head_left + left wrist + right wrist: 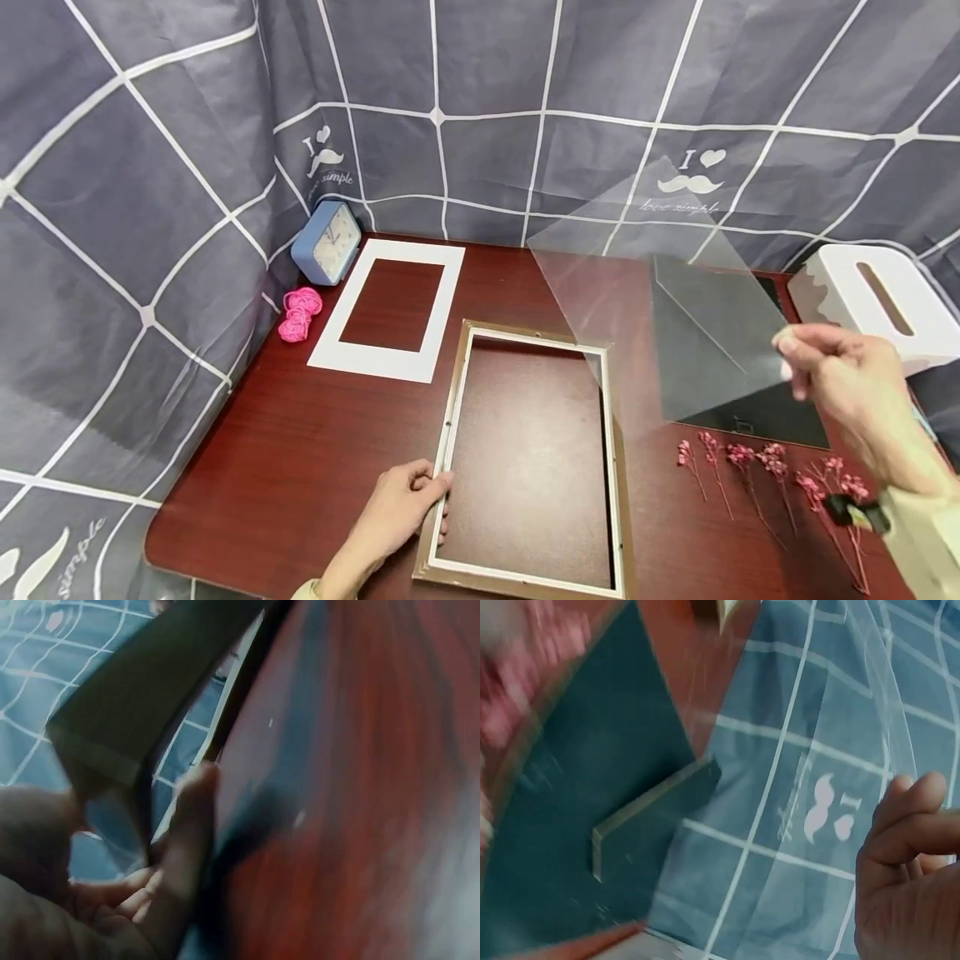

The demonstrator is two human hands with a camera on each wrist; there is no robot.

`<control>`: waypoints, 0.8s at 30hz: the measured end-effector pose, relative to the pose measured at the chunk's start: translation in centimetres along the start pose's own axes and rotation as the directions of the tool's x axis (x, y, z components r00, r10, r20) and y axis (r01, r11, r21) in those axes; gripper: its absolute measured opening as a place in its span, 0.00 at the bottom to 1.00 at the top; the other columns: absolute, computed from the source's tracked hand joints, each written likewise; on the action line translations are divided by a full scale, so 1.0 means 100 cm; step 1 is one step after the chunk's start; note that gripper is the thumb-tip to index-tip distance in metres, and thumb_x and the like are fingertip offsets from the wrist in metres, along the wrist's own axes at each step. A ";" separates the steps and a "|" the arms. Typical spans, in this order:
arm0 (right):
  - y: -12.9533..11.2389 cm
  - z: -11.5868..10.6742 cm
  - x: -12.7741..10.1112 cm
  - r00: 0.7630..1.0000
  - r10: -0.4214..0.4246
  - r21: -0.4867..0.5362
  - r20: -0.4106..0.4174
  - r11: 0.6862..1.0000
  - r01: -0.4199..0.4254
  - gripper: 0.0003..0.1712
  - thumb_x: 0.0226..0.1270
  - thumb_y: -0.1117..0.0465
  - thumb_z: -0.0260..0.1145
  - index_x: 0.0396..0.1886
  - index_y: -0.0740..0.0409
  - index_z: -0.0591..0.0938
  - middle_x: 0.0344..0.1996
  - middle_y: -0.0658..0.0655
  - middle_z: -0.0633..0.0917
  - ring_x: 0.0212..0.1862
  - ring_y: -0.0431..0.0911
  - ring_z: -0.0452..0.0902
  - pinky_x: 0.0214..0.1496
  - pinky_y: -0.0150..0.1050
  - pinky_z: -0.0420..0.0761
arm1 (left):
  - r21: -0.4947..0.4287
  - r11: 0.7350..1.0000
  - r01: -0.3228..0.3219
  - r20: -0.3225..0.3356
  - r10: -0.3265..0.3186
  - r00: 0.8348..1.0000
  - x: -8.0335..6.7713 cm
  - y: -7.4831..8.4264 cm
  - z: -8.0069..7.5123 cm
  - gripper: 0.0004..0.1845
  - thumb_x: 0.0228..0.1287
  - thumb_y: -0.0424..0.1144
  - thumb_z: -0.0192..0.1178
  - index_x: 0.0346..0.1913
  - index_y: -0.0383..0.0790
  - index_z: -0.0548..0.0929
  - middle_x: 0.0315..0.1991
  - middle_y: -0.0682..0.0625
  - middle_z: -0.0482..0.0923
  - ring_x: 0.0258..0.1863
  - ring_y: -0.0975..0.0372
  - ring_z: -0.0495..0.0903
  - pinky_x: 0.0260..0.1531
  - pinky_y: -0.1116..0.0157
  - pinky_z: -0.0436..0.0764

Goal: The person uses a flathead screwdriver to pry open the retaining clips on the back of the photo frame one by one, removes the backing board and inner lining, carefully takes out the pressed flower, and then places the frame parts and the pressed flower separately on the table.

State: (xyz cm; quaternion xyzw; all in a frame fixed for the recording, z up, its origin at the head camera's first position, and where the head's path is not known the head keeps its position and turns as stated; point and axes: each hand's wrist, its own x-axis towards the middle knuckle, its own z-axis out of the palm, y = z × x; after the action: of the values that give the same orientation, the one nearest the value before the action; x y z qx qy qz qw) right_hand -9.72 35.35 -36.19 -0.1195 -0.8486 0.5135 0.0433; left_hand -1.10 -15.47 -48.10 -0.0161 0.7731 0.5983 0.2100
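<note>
In the head view my left hand point(397, 512) grips the left side of a picture frame point(536, 337). The frame has a gold-brown edge and a pale inner lip, and the tabletop shows through its opening. My right hand point(855, 379) pinches a clear sheet point(600, 317) by its right corner. Tilted, the sheet hangs in the air above the frame's upper right and overlaps the dark backing board point(795, 417) in view. The left wrist view has the frame's dark side point(127, 697) between thumb and fingers. In the right wrist view the sheet's edge point(889, 697) meets my fingertips.
A white mat with a cut-out window point(375, 362) lies at the back left, near a blue clock point(330, 242) and pink yarn point(297, 315). Several pink flower sprigs point(772, 458) lie at right. A white tissue box point(862, 283) stands behind the right hand. Grey curtains surround the table.
</note>
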 end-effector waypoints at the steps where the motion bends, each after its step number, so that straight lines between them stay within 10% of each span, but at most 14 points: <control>1: -0.003 -0.001 0.012 1.000 -0.023 -0.023 0.003 0.999 0.023 0.14 0.82 0.60 0.67 0.37 0.34 0.90 0.17 0.39 0.83 0.18 0.39 0.75 0.21 0.35 0.70 | 0.103 0.994 -0.031 -0.021 0.033 0.999 -0.001 0.001 -0.001 0.16 0.78 0.46 0.64 0.32 0.40 0.80 0.19 0.60 0.79 0.15 0.74 0.79 0.18 0.70 0.85; 4: -0.012 -0.002 0.044 0.997 -0.072 -0.115 0.017 0.991 0.074 0.18 0.83 0.58 0.66 0.32 0.28 0.86 0.15 0.37 0.82 0.17 0.37 0.75 0.17 0.35 0.69 | 0.330 0.941 -0.077 -0.038 0.095 0.995 -0.004 0.004 -0.004 0.18 0.75 0.45 0.66 0.25 0.47 0.78 0.15 0.64 0.73 0.11 0.76 0.71 0.11 0.72 0.78; 14: -0.038 0.011 0.122 0.972 -0.191 -0.321 0.134 0.920 0.225 0.22 0.81 0.53 0.67 0.28 0.16 0.83 0.15 0.33 0.82 0.19 0.33 0.77 0.22 0.32 0.73 | 0.361 0.930 -0.063 0.105 0.026 0.994 -0.009 0.013 -0.019 0.19 0.74 0.44 0.66 0.23 0.45 0.77 0.11 0.57 0.77 0.07 0.69 0.78 0.10 0.67 0.80; 17: -0.047 0.018 0.141 0.960 -0.206 -0.369 0.190 0.891 0.264 0.09 0.81 0.52 0.68 0.41 0.35 0.92 0.16 0.36 0.83 0.20 0.33 0.78 0.24 0.32 0.73 | 0.374 0.926 -0.058 0.121 0.014 0.993 -0.011 0.013 -0.022 0.20 0.72 0.44 0.67 0.21 0.46 0.77 0.10 0.57 0.77 0.07 0.69 0.80 0.11 0.68 0.79; 21: -0.054 0.035 0.163 0.931 -0.217 -0.406 0.294 0.853 0.327 0.18 0.83 0.56 0.66 0.55 0.68 0.88 0.17 0.41 0.84 0.21 0.34 0.76 0.23 0.31 0.74 | 0.386 0.921 -0.044 0.129 -0.007 0.992 -0.011 0.012 -0.022 0.21 0.70 0.43 0.68 0.18 0.48 0.75 0.09 0.58 0.77 0.07 0.69 0.80 0.12 0.70 0.79; 24: -0.053 0.049 0.178 0.899 -0.242 -0.399 0.364 0.832 0.386 0.17 0.82 0.61 0.66 0.54 0.73 0.88 0.17 0.45 0.83 0.19 0.36 0.75 0.20 0.30 0.73 | 0.383 0.923 -0.032 0.131 -0.020 0.991 -0.011 0.013 -0.020 0.22 0.69 0.42 0.69 0.16 0.49 0.74 0.08 0.59 0.77 0.07 0.69 0.80 0.13 0.70 0.80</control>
State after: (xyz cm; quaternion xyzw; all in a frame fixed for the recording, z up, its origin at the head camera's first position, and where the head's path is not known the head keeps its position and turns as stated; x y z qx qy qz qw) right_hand -28.76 33.20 -34.67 0.0952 -0.9505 0.2942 -0.0300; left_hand -1.11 -17.20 -46.14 0.0676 0.8598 0.4354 0.2583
